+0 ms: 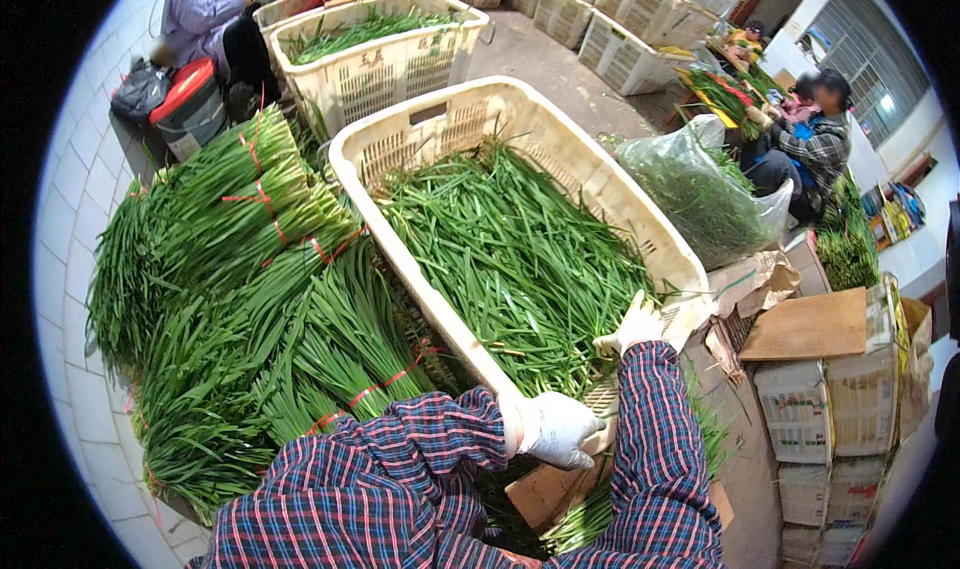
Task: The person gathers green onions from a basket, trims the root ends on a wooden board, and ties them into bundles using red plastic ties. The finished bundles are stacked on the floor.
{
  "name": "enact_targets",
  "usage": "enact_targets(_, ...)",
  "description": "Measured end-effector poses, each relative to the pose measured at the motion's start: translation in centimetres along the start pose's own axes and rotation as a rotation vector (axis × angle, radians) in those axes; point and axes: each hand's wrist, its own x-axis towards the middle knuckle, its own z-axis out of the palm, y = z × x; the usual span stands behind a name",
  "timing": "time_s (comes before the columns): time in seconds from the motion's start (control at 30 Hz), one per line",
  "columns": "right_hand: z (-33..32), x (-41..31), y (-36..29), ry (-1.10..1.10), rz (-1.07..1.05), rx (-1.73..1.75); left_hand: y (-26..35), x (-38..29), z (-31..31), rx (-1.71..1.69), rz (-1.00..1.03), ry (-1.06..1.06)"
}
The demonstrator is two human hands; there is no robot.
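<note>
A large cream plastic crate (420,269) stands before me, partly filled with loose garlic chives (517,261). My left hand (559,428), in a white glove, is at the crate's near rim, its fingers pointing right; whether it grips the rim cannot be told. My right hand (637,325), also white-gloved, reaches inside the near right corner and touches the chives, fingers spread. Left of the crate lies a big pile of chive bundles (255,284) tied with red bands. Below my hands, a wooden board (551,494) and more green stalks (581,520) show between my sleeves.
Another cream crate (375,81) with greens stands behind. A clear plastic bag (697,194) of greens is at the right, near a wooden board (810,325) on stacked crates (862,411). A person sits at the upper left; several others are at the upper right. A red-lidded bucket (191,107) stands at left.
</note>
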Motion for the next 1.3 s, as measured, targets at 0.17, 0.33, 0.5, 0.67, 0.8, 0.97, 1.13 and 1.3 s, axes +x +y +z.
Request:
enact_targets(0.17, 2.3, 1.2, -1.3, -0.164, 0.040, 0.062, -2.5, 1.3, 0.1, -0.182, 0.052, -0.021)
enact_targets(0.33, 3.0, 1.3, -1.5, -0.173, 0.057, 0.056, -4.0, 3.7, -4.0, -0.274, 0.061, 0.034)
enact_targets(0.5, 3.7, 2.1, -1.5, -0.189, 0.021, 0.071, -16.6, 11.0, -13.5, -0.307, -0.391, 0.542)
enact_targets(0.67, 4.2, 2.5, -2.0, -0.221, -0.007, 0.061, -33.8, 14.0, -15.9, -0.886, -0.920, 1.500)
enact_targets(0.8, 3.9, 2.6, -2.4, -0.257, -0.004, 0.037, -40.8, 15.4, -16.6, -1.070, -1.001, 1.369)
enact_targets(0.97, 3.9, 2.9, -3.0, -0.267, -0.002, -0.007, -39.2, 19.0, -17.8, -1.128, -1.359, 1.071)
enact_targets(1.13, 4.4, 3.1, -3.7, -0.270, 0.055, -0.033, -37.9, 20.4, -18.7, -1.028, -1.464, 1.016)
enact_targets(1.3, 4.9, 3.2, -4.0, -0.261, 0.054, -0.040, -41.7, 21.5, -17.9, -0.037, -1.356, -0.021)
